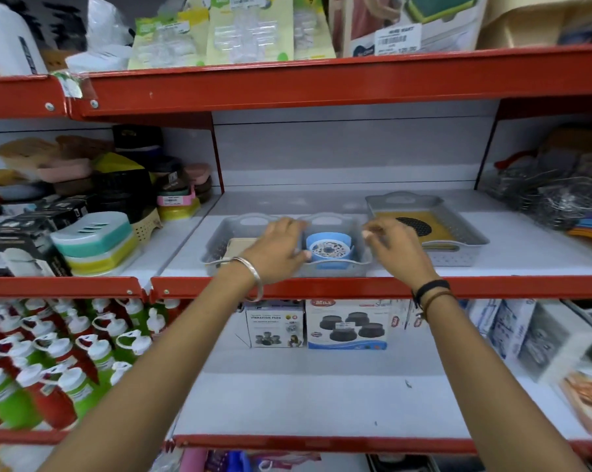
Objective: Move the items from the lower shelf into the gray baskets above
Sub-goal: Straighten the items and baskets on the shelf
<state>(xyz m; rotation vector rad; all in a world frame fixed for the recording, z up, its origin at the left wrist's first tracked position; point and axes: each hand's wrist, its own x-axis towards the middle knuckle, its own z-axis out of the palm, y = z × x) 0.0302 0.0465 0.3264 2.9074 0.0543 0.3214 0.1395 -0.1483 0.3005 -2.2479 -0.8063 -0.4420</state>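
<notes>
Frame centre: blue item [328,252] seated in middle gray basket [357,267], flanked by left hand [277,250] and right hand [398,247] (fingers loosely spread, nothing gripped). Boxes [347,323] remain lower centre, under wrists.

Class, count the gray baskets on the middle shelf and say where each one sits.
3. The left basket and middle basket stand side by side under the hands; the right basket sits apart, farther back. None seems hidden.

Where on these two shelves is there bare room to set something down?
Lower shelf: wide bare patch in front of the two boxes, bottles crowding its left. Upper shelf: bare strip behind the gray baskets; either end is packed.
</notes>
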